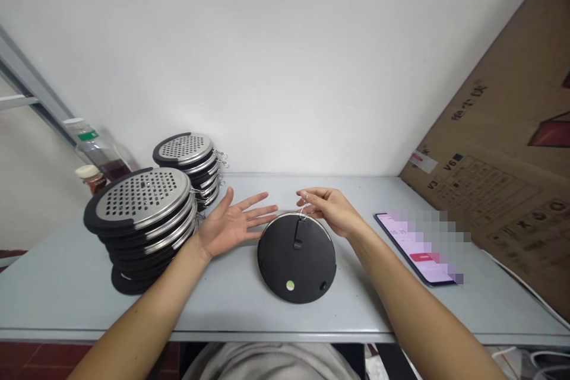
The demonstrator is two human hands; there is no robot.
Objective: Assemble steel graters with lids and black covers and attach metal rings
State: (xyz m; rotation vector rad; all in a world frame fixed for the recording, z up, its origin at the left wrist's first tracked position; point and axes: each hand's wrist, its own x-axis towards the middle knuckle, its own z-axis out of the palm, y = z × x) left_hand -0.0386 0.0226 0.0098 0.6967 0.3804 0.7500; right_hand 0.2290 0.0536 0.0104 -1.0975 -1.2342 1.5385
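A round black disc (294, 261) stands tilted at the middle of the table, its dark back toward me. On that back are a black clip, small feet and a round green-and-white sticker (290, 285). My right hand (332, 208) pinches the thin wire loop (303, 208) at the disc's top edge. To the left, my left hand (229, 228) is open, palm up with fingers spread, its fingertips close to the disc's rim; whether they touch it I cannot tell. Beside that hand rises a stack of similar discs (140, 199) with perforated metal faces, black rims and wire loops.
A second stack of discs (184, 148) stands behind the first, near the wall. Two bottles, a clear one (104, 151) and a small white-capped one (91, 178), are at the left. A phone (414, 249) lies right of my arm, before a large cardboard box (499, 148).
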